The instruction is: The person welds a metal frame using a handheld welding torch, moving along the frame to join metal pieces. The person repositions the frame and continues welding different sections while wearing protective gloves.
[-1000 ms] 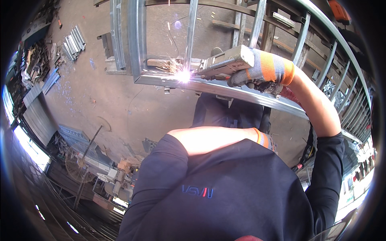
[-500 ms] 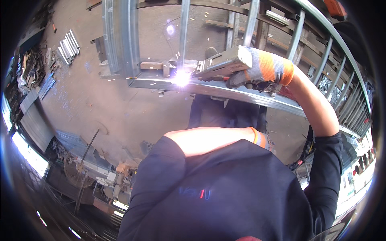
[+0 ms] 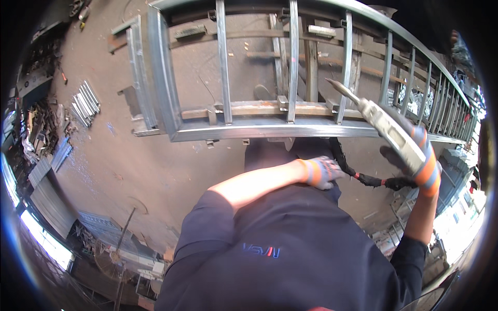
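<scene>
My right hand (image 3: 423, 160), in a grey and orange work glove, is closed round a pale boxy handheld welding gun (image 3: 391, 136). Its pointed tip (image 3: 332, 83) aims up and left, above the metal frame and apart from it. Bent against my waist, my left hand (image 3: 322, 172) wears a matching glove; its fingers lie loosely stretched, with nothing visible in them. The silvery frame (image 3: 249, 130) of square tubes, with several crossbars (image 3: 293, 62), spans the area in front of me. A black cable (image 3: 368, 180) with red bands runs below my right hand.
Rusty support beams (image 3: 244, 110) lie under the frame. Short metal bars (image 3: 85, 103) sit on the floor at left, near a scrap pile (image 3: 33, 122) and leaning sheets (image 3: 52, 194). A separate metal piece (image 3: 140, 78) stands left of the frame.
The bright arc at the frame's near left part has gone out. My right hand has drawn the welding gun right and off the frame, tip now raised. My left hand shows more fully.
</scene>
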`<move>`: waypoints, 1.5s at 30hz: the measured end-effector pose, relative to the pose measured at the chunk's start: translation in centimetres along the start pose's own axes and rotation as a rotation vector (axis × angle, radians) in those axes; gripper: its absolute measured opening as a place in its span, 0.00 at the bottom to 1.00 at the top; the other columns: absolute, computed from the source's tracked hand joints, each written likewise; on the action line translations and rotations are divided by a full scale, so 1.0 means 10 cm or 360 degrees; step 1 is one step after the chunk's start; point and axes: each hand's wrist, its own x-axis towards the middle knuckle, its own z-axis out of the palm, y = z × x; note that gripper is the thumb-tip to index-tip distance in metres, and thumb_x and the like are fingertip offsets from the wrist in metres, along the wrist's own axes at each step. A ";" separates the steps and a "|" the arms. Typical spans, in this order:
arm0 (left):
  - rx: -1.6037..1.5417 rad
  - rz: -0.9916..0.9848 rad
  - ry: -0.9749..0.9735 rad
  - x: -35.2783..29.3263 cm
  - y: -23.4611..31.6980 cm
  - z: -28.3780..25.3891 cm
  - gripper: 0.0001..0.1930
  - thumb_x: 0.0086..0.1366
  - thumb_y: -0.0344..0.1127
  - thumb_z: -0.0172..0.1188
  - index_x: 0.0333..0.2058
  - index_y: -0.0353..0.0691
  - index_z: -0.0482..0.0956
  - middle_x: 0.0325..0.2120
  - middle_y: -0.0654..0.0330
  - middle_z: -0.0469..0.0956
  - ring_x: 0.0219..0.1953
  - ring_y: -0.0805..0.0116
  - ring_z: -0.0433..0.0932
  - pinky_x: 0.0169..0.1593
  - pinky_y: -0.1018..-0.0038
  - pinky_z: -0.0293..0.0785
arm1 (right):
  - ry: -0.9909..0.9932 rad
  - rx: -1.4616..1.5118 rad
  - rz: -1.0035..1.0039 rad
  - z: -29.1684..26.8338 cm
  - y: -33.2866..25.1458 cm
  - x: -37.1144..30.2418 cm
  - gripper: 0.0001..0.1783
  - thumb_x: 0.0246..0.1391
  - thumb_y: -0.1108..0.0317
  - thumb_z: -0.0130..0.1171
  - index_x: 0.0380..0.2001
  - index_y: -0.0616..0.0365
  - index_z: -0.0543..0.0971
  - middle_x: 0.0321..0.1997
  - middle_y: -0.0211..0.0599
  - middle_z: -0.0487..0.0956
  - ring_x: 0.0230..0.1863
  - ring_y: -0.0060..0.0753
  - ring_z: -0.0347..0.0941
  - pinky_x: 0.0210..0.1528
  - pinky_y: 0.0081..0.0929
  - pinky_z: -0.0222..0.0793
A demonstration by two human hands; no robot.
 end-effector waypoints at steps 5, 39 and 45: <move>-0.0198 -0.0707 0.0576 -1.52 0.20 0.09 0.29 0.75 0.49 0.58 0.68 0.40 0.72 0.66 0.45 0.74 0.70 0.45 0.70 0.73 0.57 0.65 | 0.0148 -0.0372 -0.0291 0.22 -0.05 -1.38 0.32 0.47 0.74 0.72 0.59 0.63 0.79 0.37 0.47 0.84 0.36 0.57 0.79 0.43 0.35 0.76; -0.0529 -0.1728 0.0675 -7.28 2.27 4.07 0.29 0.78 0.45 0.51 0.72 0.42 0.69 0.70 0.47 0.71 0.70 0.52 0.72 0.71 0.62 0.68 | 0.0801 0.1084 0.0484 5.98 -1.73 -3.88 0.25 0.57 0.67 0.73 0.55 0.61 0.78 0.41 0.40 0.89 0.40 0.40 0.88 0.42 0.35 0.82; -0.0565 -0.1661 0.0818 -8.88 1.95 2.73 0.29 0.77 0.47 0.50 0.72 0.42 0.70 0.70 0.48 0.72 0.70 0.53 0.73 0.71 0.63 0.68 | 0.0647 0.0871 0.0323 5.89 -4.18 -2.13 0.24 0.57 0.67 0.73 0.56 0.61 0.78 0.42 0.40 0.89 0.41 0.40 0.88 0.43 0.35 0.81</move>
